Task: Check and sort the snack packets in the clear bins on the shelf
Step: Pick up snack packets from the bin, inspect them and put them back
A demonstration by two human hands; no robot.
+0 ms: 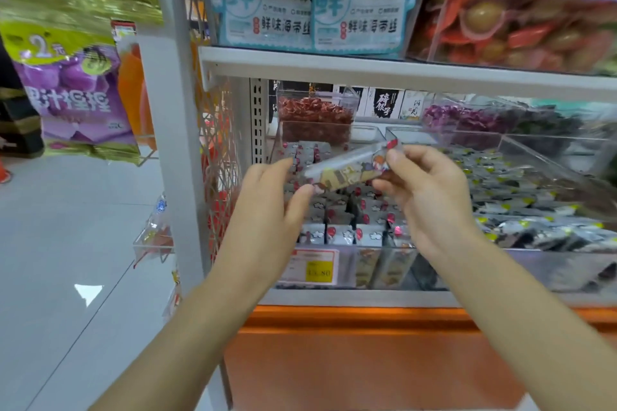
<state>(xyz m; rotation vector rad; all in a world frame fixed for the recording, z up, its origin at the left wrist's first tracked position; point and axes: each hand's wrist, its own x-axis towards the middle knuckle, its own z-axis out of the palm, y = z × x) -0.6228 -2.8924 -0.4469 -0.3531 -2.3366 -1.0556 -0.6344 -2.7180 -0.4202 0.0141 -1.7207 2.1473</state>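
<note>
Both hands (270, 197) (430, 190) hold one packet (350, 167) above packet-filled clear bin (347, 264)

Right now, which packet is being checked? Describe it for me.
Under the white shelf board sits a clear bin of grey-and-red packets. Above it, the left hand and right hand pinch one long packet by its ends. It alone is out of the bin.

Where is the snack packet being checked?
Snack packet: centre of the head view, held between left hand and right hand, above the clear bin of similar packets.
</note>
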